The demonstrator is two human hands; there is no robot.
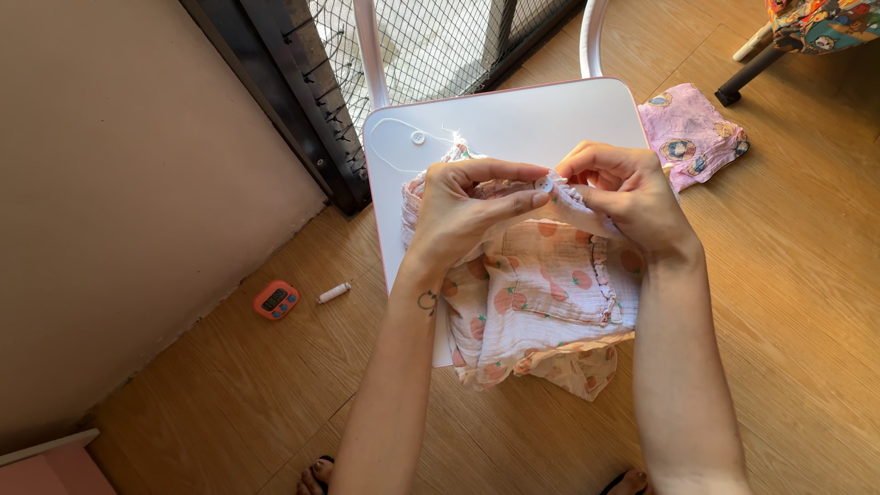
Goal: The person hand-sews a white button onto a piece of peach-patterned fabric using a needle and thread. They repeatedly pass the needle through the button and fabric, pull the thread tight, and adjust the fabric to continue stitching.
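Floor, far left: an orange digital timer lies flat on the wooden floor, near the beige wall. Just right of it, a small white thread spool, on its side.

Table: a white tabletop with pink edge stands before a black mesh window grille. On its bare upper left part sits a loose white button with a strand of white thread looping around it.

Garment: a white muslin garment printed with peach-coloured fruit lies crumpled on the table's near half, its lower hem hanging over the front edge.

Left hand — fingers pinched together on the garment's upper edge, thumb and forefinger meeting those of the other hand. A small tattoo shows at the wrist.

Right hand — fingers closed on the same gathered edge, holding a small white button at the point where both hands meet.

Floor, right: a pink printed cloth lies crumpled beside the table. Beyond it, a colourful patterned fabric in the top corner.
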